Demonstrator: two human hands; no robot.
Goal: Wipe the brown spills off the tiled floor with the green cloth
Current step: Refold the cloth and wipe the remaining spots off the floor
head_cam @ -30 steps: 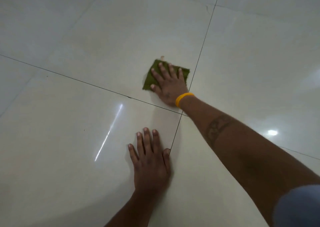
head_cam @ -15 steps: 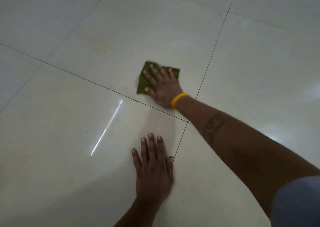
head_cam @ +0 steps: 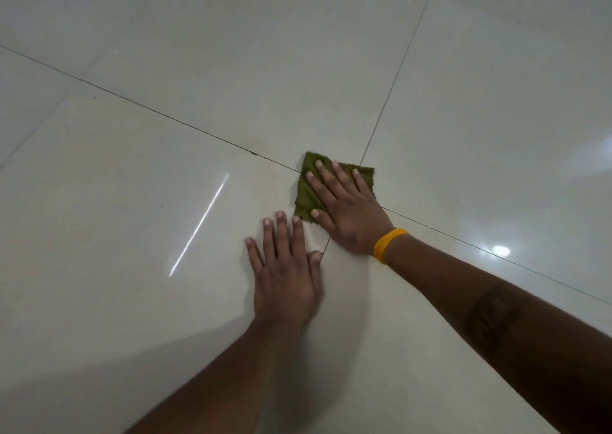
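The right hand lies flat on a small, square, olive-green cloth with rough, frayed edges. The fingers are stretched out and a little spread, and the palm presses the cloth down on the floor; the hand does not pinch or clench the cloth, it only covers it. The cloth lies on the glossy, cream-white tiled floor, just at the place where two thin dark grout lines cross each other. Its upper and left parts show beside the fingers, the rest is hidden under the hand. On the right wrist sits a yellow rubber wristband, and further up the forearm there is a dark band-shaped tattoo.

The left hand rests on the floor just beside the right one, nearer to the person. It is also flat, palm down, with the fingers straight and slightly apart, and it holds nothing. Its fingertips reach close to the lower corner of the cloth, but whether they touch it I cannot tell.

A long bright reflection of a lamp shows on the tile to the left of the hands, and a small round one to the right. No brown spill shows clearly on the tiles around the cloth.
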